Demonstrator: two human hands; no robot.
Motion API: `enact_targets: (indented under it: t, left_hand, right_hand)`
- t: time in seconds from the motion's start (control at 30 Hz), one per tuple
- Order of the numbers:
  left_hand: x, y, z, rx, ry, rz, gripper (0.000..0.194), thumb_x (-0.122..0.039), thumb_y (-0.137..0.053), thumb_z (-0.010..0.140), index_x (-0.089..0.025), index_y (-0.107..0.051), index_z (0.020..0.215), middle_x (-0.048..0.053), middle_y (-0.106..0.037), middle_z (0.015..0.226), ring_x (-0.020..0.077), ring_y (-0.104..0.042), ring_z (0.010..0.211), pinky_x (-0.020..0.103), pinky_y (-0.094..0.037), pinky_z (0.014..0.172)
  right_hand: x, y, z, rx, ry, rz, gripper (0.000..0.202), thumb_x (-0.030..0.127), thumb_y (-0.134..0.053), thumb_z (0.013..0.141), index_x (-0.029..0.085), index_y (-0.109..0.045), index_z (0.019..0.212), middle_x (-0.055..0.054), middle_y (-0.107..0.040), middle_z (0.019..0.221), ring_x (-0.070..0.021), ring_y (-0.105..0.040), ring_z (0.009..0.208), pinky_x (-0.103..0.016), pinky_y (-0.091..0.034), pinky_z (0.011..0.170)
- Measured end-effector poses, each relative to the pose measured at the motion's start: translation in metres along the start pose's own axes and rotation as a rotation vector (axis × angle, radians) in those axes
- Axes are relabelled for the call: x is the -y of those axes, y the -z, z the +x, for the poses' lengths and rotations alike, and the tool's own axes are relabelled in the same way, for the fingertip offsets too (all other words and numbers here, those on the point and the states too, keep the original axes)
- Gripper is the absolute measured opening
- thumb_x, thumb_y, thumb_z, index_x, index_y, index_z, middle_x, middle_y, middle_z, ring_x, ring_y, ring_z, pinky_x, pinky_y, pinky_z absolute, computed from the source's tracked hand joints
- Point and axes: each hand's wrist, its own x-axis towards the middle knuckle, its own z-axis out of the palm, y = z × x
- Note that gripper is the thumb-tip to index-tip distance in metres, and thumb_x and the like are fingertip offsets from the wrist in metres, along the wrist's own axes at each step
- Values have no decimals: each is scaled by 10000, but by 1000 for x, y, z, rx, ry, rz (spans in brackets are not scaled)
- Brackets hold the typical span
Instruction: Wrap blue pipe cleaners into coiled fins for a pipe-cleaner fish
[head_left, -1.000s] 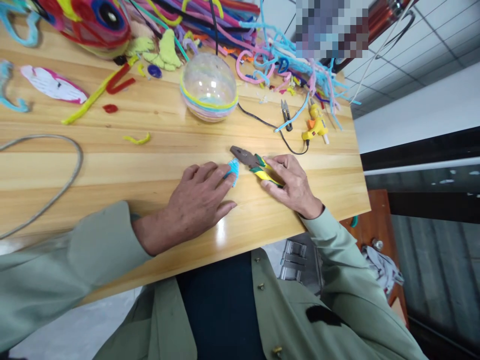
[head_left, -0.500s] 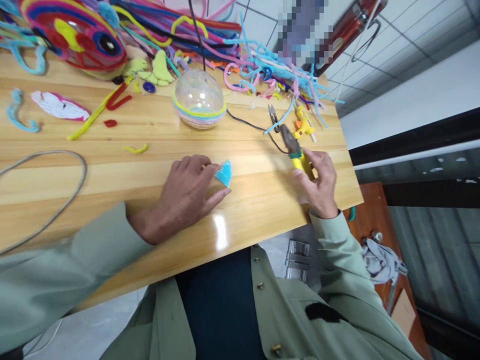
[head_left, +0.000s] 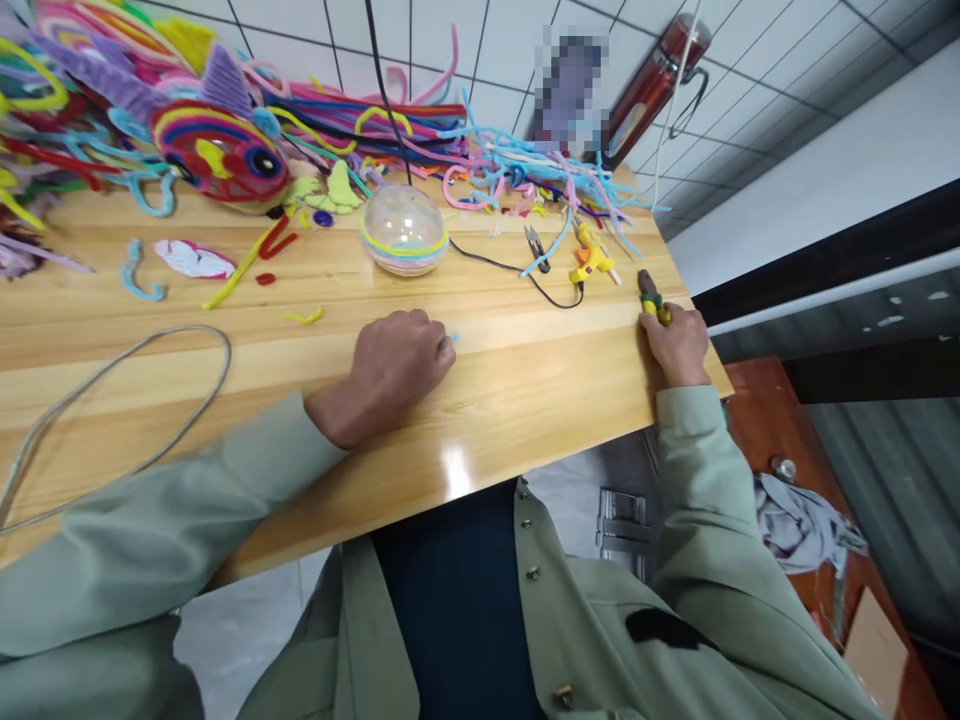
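My left hand (head_left: 401,362) rests over the middle of the table, its fingers curled closed. A bit of a light blue pipe-cleaner piece (head_left: 453,338) pokes out by the fingertips; the hand hides the rest. Near the table's right edge, my right hand (head_left: 679,343) is wrapped round the yellow and green handles of a pair of pliers (head_left: 649,290), whose dark jaws point away from me. Left of the pliers lie a yellow glue gun (head_left: 592,258) and small thread snips (head_left: 537,250). Beyond my left hand sits a clear plastic ball (head_left: 405,225) banded with coloured pipe cleaners.
A pipe-cleaner fish (head_left: 221,155) stands at the back left, beside heaped pipe cleaners (head_left: 540,165). A grey cable (head_left: 225,365) loops across the left side. Against the tiled wall is a red thermos flask (head_left: 652,90). Loose scraps, including a yellow piece (head_left: 306,316), lie about.
My right hand has carried the pliers rightward, close to the table's right edge. My left hand has closed over the blue piece, which showed more fully before. The view has shifted slightly.
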Motion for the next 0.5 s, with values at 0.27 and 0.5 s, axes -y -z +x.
enact_targets:
  t: [0.27,0.5]
  left_hand:
    - [15,10,7,-128,193,-1162,358,-441,-660,952,-222,-607,673,-2,-575,648,153,-511,619,291,-417,615]
    - [10,1,3,-127,142,-1198,387,-491,-685,946,-218,-630,677,-1,-589,656,142,-511,624,291,-431,628]
  right_hand:
    - [124,44,-83,269,481,877,520,666,-785,958,250,-837,1266,-119,-838,1305,-300,-779,1177,-498,-630,1060]
    - [238,46,-122,661,507,1337,534,726,-863,898,229,-853,1092,-20,-817,918,-152,-709,807,-280,-573,738]
